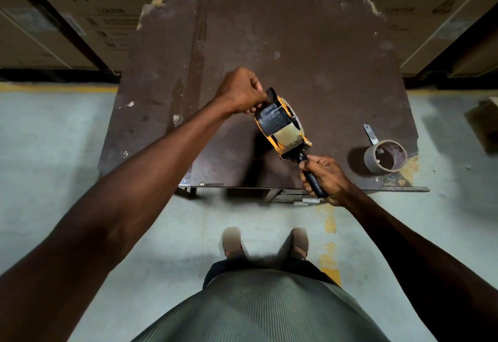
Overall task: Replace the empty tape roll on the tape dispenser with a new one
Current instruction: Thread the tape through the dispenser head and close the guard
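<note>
- The tape dispenser [281, 123] sits at the centre of the frame, lifted above the worn brown table [310, 53]: a yellow metal frame, black plastic flap, black handle.
- Your right hand [324, 178] is wrapped closed around the handle; your left hand [242, 91] pinches the black flap at the dispenser's upper end.
- A roll [289, 137] sits in the frame, pale and smooth; you cannot tell from here whether it is the spent one.
- The cardboard-coloured tape ring [385, 156] stands near the table's chipped right edge, lower right of the frame, beside a small metal strip [369, 133].
- Risk: the cutter blade probably sits near your left fingers; a slip there could nick them.
- Risk: a careless elbow could knock the ring off that edge.
</note>
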The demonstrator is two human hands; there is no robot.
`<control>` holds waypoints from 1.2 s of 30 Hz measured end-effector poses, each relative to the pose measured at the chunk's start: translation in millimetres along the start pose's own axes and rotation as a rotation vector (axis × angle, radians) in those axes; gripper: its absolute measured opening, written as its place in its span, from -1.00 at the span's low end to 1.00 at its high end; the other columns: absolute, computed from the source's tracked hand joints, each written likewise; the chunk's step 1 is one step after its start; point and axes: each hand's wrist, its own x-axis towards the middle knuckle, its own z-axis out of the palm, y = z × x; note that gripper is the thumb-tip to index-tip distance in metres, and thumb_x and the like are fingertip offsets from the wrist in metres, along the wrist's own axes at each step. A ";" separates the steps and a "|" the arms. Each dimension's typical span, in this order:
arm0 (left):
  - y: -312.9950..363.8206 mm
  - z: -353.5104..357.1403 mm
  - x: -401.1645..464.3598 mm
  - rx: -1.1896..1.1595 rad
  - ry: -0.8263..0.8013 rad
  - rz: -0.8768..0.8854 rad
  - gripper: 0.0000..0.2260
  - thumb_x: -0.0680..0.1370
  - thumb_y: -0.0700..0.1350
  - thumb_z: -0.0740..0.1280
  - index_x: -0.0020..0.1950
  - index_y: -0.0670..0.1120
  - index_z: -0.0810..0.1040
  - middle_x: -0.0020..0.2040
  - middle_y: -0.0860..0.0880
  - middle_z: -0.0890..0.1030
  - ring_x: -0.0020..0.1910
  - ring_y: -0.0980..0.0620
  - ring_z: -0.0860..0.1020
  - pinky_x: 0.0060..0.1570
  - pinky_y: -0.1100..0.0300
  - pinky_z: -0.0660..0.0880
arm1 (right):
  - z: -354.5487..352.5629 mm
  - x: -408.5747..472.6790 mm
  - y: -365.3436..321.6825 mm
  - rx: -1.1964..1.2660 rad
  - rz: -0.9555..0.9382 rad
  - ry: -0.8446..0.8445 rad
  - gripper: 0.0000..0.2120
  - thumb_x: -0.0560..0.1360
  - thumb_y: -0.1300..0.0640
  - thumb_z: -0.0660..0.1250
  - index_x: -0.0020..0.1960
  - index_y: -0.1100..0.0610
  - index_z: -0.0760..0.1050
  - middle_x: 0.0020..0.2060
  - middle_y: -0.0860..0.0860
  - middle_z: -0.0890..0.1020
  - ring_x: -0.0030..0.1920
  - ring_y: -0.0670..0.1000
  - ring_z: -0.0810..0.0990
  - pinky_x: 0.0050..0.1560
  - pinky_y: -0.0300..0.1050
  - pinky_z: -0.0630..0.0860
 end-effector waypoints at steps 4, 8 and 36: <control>-3.6 -0.7 -1.7 -0.145 -0.045 -0.017 -0.90 0.59 -0.23 0.34 -0.10 -0.07 0.51 -0.29 -0.10 0.68 -0.41 0.06 0.62 -0.35 0.16 0.56 | -3.8 -1.7 -2.4 -0.006 -0.008 0.018 -0.77 0.61 0.26 0.25 -0.20 0.12 0.54 -0.38 0.14 0.51 -0.52 0.05 0.44 -0.56 -0.20 0.39; -10.1 -8.1 -9.3 -0.309 -0.170 0.049 -0.88 0.58 -0.17 0.42 0.04 -0.19 0.56 -0.19 -0.15 0.69 -0.30 0.05 0.63 -0.21 0.17 0.59 | -11.9 -1.3 -2.6 -0.013 0.003 0.035 -0.88 0.62 0.24 0.26 -0.05 0.18 0.55 -0.37 0.12 0.53 -0.50 0.05 0.44 -0.54 -0.19 0.41; -57.6 29.3 -16.3 0.013 -0.001 0.113 -0.87 0.53 -0.07 0.47 -0.04 -0.10 0.74 -0.22 0.00 0.72 -0.27 0.26 0.53 -0.19 0.26 0.40 | -11.9 -2.9 1.8 -0.341 -0.111 0.228 -0.95 0.51 0.15 0.43 -0.04 0.11 0.64 -0.47 -0.01 0.53 -0.51 -0.01 0.45 -0.44 -0.15 0.43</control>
